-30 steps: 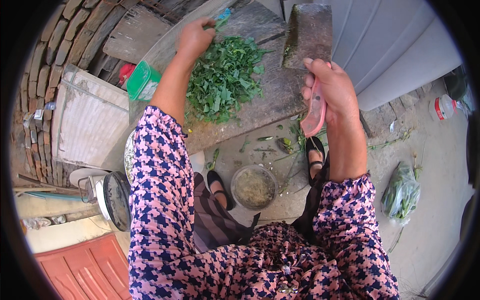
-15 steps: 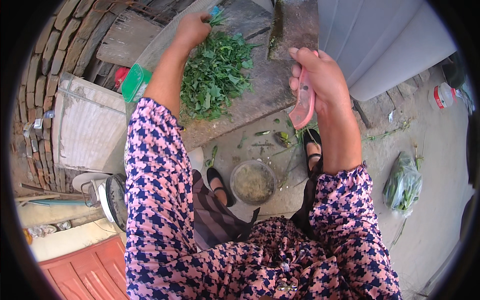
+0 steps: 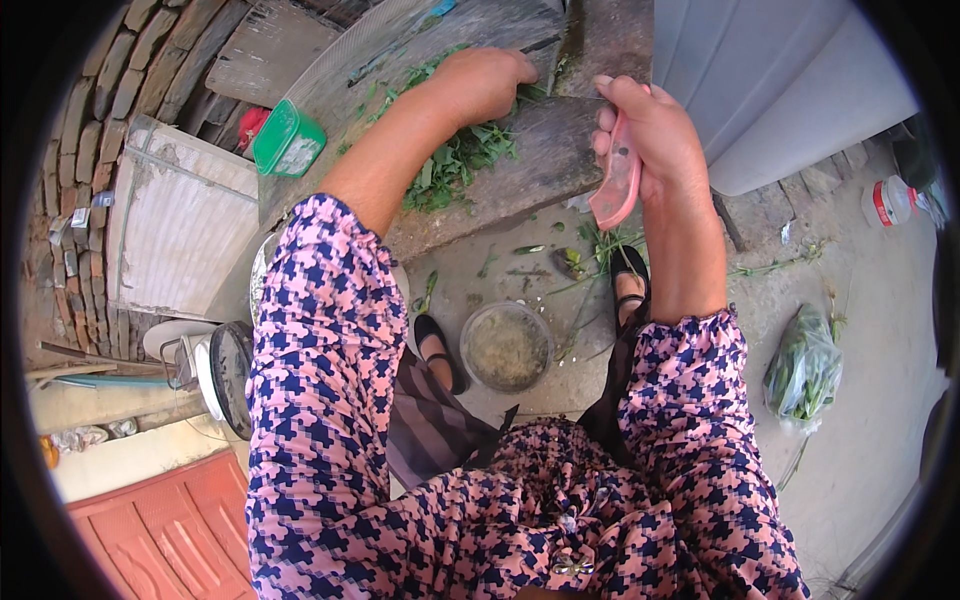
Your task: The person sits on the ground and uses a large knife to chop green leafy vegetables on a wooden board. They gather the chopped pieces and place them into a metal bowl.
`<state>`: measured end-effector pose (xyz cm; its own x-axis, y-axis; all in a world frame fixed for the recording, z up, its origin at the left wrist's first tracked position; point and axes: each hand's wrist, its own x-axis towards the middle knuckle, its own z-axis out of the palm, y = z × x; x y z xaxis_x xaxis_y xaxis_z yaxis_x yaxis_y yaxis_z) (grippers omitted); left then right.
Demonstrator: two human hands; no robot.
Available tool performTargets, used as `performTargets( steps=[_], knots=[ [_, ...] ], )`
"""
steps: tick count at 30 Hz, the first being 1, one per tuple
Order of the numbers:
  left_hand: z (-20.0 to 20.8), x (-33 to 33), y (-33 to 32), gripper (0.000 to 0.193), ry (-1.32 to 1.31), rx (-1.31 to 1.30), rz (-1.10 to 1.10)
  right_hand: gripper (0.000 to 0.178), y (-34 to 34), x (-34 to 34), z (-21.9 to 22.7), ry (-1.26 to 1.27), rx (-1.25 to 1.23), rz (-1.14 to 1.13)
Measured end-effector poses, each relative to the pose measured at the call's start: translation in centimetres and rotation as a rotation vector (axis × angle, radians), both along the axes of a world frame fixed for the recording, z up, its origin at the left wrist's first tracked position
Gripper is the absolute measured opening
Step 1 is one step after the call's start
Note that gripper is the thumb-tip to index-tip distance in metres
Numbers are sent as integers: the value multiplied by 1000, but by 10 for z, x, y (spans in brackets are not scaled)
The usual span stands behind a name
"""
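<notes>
My left hand (image 3: 485, 85) is closed over the wooden board, with green leaf tips (image 3: 530, 93) showing under its fingertips. A heap of chopped leafy greens (image 3: 455, 165) lies below that hand, partly hidden by my left forearm. To the right, my right hand (image 3: 660, 135) is wrapped round a pink curved handle (image 3: 618, 180), like a knife's. Its lower end sticks out below my palm; no blade can be made out clearly. The worn wooden board (image 3: 540, 155) lies under the greens, and both hands are above its right part.
A green plastic tub (image 3: 290, 140) stands left of the greens. On the ground between my feet sits a round basin (image 3: 507, 347) with cloudy liquid. A big grey container (image 3: 780, 90) blocks the right. Bagged greens (image 3: 805, 370) and a plastic jar (image 3: 888, 200) lie further right.
My left hand has swung right from the far left of the heap, closer to my right hand. Greens at the far side now lie thinner. My right hand rose slightly, still gripping the handle.
</notes>
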<state>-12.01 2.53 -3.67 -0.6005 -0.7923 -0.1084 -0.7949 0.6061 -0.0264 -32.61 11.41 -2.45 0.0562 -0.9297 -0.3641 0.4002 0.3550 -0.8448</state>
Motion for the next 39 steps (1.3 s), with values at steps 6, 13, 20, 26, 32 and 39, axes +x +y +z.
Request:
performTargets(
  steps=[6,13,20,26,32,39],
  knots=[
    [15,6,60,30,-1,-38,-120,16,-7,-8,-13,-104,-40,17],
    [-18,37,89,26,123,-170,-138,16,-3,4,-11,-67,-10,15],
    [6,57,74,23,782,-182,318,19,-3,4,-10,-18,-24,13],
    [-6,84,88,25,863,-266,443,21,-2,9,-9,-47,-21,63],
    [-28,64,121,39,495,-338,288,21,-3,13,-13,-19,-8,41],
    [-37,76,106,18,743,-458,460,16,-2,16,-10,9,-5,69]
  ],
)
